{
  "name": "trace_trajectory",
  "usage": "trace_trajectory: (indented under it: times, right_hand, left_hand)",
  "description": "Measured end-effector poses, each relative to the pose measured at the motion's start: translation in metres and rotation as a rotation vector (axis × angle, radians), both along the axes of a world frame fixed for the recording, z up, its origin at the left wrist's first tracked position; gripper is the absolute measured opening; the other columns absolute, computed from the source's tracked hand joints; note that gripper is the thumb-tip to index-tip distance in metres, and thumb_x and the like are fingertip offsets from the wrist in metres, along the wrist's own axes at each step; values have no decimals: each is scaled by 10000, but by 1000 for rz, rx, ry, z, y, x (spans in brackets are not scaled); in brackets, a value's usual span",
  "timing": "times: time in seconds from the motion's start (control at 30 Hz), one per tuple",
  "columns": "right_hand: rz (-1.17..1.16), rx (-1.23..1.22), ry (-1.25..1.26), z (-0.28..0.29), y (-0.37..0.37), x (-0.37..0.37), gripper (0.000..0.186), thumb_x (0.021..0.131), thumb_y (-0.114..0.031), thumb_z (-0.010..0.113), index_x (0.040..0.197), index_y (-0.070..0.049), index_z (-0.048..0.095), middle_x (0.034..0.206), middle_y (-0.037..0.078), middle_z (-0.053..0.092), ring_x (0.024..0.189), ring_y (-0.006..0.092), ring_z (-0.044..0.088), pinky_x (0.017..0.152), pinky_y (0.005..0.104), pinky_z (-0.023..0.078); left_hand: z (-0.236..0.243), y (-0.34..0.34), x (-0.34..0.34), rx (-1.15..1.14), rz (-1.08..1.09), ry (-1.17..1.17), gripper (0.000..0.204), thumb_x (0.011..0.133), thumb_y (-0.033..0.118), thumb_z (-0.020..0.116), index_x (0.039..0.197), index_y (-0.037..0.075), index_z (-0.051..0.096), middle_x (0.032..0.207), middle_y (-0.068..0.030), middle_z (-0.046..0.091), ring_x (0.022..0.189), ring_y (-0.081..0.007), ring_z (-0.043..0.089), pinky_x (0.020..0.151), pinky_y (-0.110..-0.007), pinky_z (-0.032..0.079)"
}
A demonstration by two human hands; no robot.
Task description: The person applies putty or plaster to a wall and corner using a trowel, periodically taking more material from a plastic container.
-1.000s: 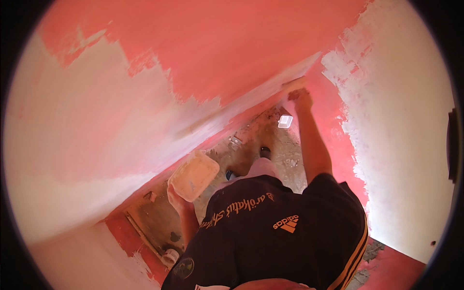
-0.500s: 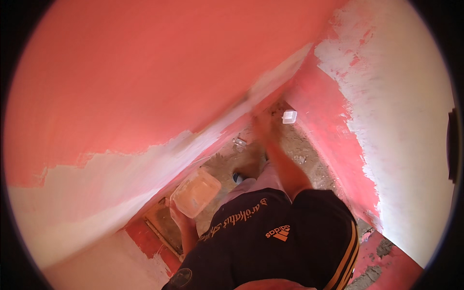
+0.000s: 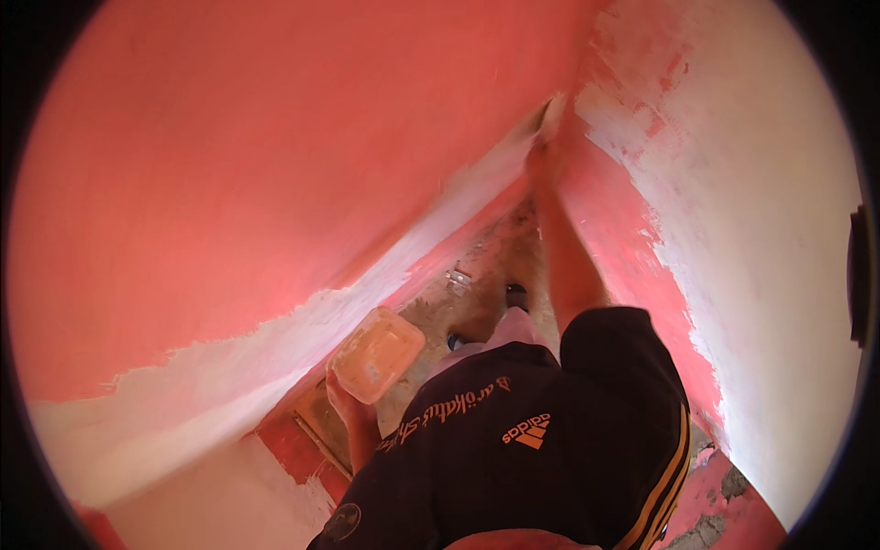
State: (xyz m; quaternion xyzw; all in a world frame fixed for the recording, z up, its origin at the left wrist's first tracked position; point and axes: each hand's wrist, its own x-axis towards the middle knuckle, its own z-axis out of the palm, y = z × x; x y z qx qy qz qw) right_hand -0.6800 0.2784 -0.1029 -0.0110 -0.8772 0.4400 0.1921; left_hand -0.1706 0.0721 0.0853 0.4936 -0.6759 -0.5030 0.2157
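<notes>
My left hand (image 3: 345,396) grips a rectangular plastic tub (image 3: 378,353) with rounded corners by its near left side. Orange-pink smears colour the tub. On the far side, my right arm stretches up to the red-and-white wall (image 3: 275,174) close to the corner. There my right hand (image 3: 543,158) is closed and somewhat blurred, with a thin, dark-edged thing (image 3: 547,115) at its fingers, pressed near the wall. Its kind is too unclear to name.
A second wall (image 3: 733,211), part white and part red, stands close on my right. On the dirty floor lies a small metal-looking piece (image 3: 458,279). My shoe (image 3: 516,296) shows beyond my trousers. A wooden frame (image 3: 321,440) leans at the lower left.
My right hand has risen from low over the floor to the wall by the corner. The tub stays in my left hand, almost unmoved. The view has shifted slightly.
</notes>
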Motion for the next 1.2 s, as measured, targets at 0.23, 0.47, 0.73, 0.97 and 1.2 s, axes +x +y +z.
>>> trace_trajectory:
  times: [0.23,0.47,0.73,0.97,1.2]
  right_hand:
    - [821,-420,-413,-3,-27,209,355,987,-276,514,1198,-12,624,1135,215,659,1028,332,642,905,477,481]
    - [163,-319,195,8,51,-39,370,1042,-207,443,1295,34,566,1192,195,631,1097,309,608,940,395,468]
    - [380,-13,-174,23,-9,99,366,953,-52,529,1306,-63,623,1083,186,681,905,239,643,816,388,491]
    - [151,-427,-187,25,41,-4,305,1002,-138,481,1226,6,629,1078,180,678,973,279,638,883,386,487]
    - [334,-30,-205,8,-53,125,269,990,-172,508,1146,-8,655,958,212,678,820,348,646,746,429,512]
  left_hand:
    - [8,26,-35,-129,34,-116,419,1052,337,443,1276,14,588,1193,-91,644,1061,-210,636,890,-345,535]
    - [-7,40,-41,141,37,165,443,1038,385,454,1274,36,588,1210,-86,627,1092,-207,621,908,-354,520]
    - [-3,54,-48,80,94,160,449,1038,405,423,1271,49,563,1197,-82,609,1114,-222,601,937,-363,499]
    - [2,59,-52,129,178,221,422,1050,361,398,1275,45,564,1201,-83,610,1094,-210,611,920,-349,507]
    - [-12,46,-39,351,203,364,430,1055,356,396,1273,28,571,1203,-94,623,1095,-211,617,914,-348,514]
